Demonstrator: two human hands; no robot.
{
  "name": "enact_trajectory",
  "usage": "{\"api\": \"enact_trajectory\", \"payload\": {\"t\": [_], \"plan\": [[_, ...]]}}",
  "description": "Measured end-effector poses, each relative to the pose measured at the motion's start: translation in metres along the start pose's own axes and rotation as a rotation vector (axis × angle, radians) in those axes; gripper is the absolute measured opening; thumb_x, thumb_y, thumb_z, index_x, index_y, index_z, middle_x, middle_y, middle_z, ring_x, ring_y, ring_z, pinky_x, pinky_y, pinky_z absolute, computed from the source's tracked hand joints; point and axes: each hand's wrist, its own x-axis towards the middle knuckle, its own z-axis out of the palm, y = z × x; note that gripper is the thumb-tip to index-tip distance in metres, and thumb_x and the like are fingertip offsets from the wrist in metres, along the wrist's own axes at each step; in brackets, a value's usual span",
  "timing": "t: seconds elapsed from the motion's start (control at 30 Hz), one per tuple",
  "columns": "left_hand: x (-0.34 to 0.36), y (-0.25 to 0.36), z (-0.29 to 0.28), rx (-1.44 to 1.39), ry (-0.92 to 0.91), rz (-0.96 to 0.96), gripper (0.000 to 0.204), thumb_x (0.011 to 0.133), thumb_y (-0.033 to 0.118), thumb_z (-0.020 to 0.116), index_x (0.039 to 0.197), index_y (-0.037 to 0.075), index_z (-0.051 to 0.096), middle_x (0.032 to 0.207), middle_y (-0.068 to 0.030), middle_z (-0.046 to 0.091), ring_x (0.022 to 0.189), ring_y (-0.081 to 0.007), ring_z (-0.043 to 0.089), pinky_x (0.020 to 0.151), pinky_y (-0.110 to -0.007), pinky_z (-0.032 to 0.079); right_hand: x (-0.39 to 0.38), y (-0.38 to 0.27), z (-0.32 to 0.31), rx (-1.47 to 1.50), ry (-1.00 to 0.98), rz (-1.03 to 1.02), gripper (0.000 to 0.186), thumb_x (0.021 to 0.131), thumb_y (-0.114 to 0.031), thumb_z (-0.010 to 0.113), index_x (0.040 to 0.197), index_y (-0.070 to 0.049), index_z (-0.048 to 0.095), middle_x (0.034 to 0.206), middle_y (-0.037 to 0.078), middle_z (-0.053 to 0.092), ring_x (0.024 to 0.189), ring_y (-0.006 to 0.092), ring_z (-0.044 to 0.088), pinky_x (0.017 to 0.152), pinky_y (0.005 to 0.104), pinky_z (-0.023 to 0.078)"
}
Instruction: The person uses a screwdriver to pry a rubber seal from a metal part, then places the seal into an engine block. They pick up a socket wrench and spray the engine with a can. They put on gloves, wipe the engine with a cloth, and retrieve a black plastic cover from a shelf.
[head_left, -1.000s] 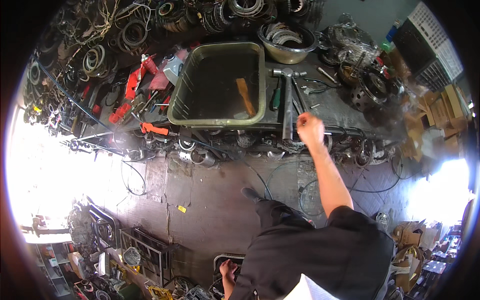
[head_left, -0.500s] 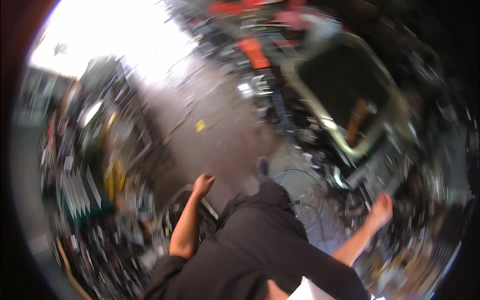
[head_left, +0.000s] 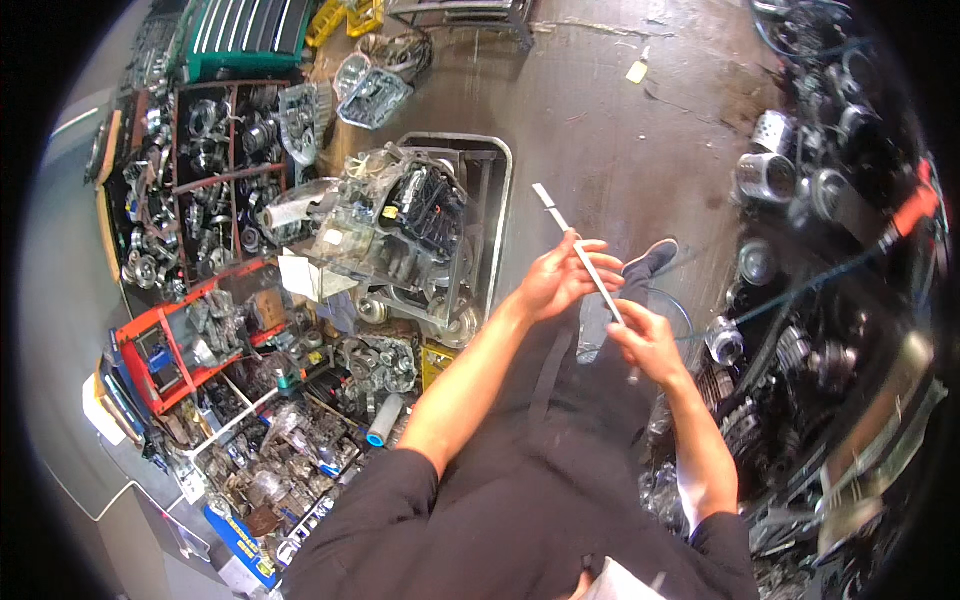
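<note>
While our right hand (head_left: 650,343) pinches a slim, straight, silvery metal rod (head_left: 593,272) close to its near end, our left hand (head_left: 556,284) lies loosely spread at its middle; we hold it right of a pale, tubular, round-cornered metal frame (head_left: 503,215)

A Mechanical Workshop

Everything points to machinery: a gearbox-like assembly (head_left: 425,205) stands by a tubular metal frame (head_left: 507,200), a divided rack (head_left: 230,180) is crammed with loose metal parts (head_left: 205,118), metal drums (head_left: 765,178) crowd the right side, and a blue hose (head_left: 790,300) runs near them. The brown floor (head_left: 590,120) is stained.
</note>
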Motion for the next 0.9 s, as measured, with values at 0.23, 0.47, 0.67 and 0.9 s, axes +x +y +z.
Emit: {"api": "enact_trajectory", "payload": {"t": [0.23,0.47,0.67,0.9], "plan": [[0.033,0.062,-0.184,0.120,0.576,0.277,0.037,0.111,0.038,0.039,0.110,0.005,0.057,0.101,-0.0158,0.070,0.103,-0.0325,0.068,0.094,-0.049,0.053,0.225,0.037,0.015,-0.435,-0.509,-0.518,0.114,0.069,-0.048,0.092,0.153,0.005,0.034,0.114,0.015,0.059,0.097,0.0229,0.060,0.086,0.0372,0.051],[0.083,0.104,-0.246,0.140,0.607,0.310,0.036,0.112,0.033,0.035,0.112,0.002,0.053,0.105,-0.0242,0.069,0.101,-0.0393,0.069,0.095,-0.050,0.053,0.326,0.050,0.039,-0.784,0.078,-0.940,0.046,0.084,-0.011,0.075,0.129,-0.006,0.064,0.070,0.011,0.061,0.058,0.0319,0.062,0.054,0.0427,0.050],[0.076,0.119,-0.252,0.117,0.609,0.401,0.035,0.111,0.032,0.039,0.112,0.001,0.055,0.106,-0.0248,0.069,0.103,-0.0406,0.068,0.096,-0.050,0.053,0.361,0.042,0.040,-0.780,0.034,-1.060,0.046,0.086,-0.009,0.074,0.131,-0.007,0.065,0.065,0.008,0.057,0.053,0.0263,0.060,0.051,0.0394,0.048],[0.071,0.129,-0.258,0.088,0.702,0.388,0.036,0.110,0.033,0.041,0.111,0.000,0.055,0.104,-0.0233,0.068,0.102,-0.0385,0.069,0.096,-0.050,0.054,0.385,0.043,0.044,-0.863,-0.005,-1.126,0.051,0.082,-0.006,0.075,0.132,-0.009,0.065,0.060,0.005,0.051,0.049,0.0229,0.053,0.047,0.0379,0.043]]}}
